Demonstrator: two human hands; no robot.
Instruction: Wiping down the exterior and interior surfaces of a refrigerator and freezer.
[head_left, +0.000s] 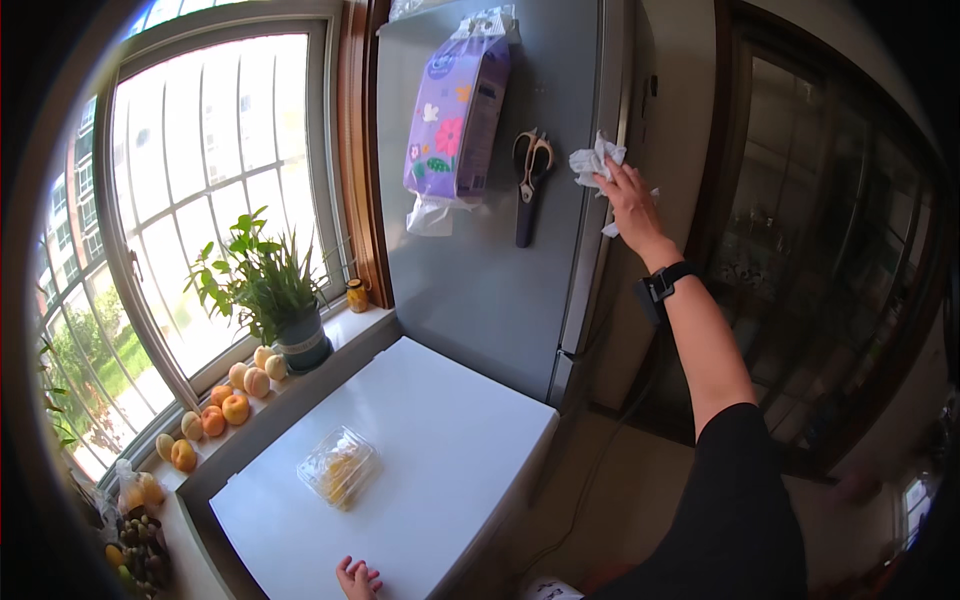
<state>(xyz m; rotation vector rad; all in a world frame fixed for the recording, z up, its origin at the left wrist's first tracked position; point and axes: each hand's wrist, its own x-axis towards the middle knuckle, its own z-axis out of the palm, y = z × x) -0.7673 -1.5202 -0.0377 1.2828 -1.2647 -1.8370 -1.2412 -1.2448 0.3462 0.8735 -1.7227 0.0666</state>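
Observation:
My right hand (634, 206), with a black band on the wrist, presses a crumpled white tissue (596, 161) against the front edge of a grey refrigerator (465, 292). On the refrigerator's side hang a purple flowered tissue pack (457, 112) and, right of it, scissors (529, 187) with their blades in a dark sheath. My left hand (358, 579) is at the bottom edge of the view, over the near part of a white-topped cabinet (442, 435), fingers apart and slightly curled, holding nothing. Farther up on that top sits a clear plastic clamshell box (340, 466) with yellow pieces inside.
Several peaches (235, 409), a potted plant (300, 337) and a small jar (357, 295) stand on the windowsill at the left. Bagged fruit (139, 491) lies at the near left. A cable (581, 502) runs over the floor; a dark-framed glass door (810, 225) stands at the right.

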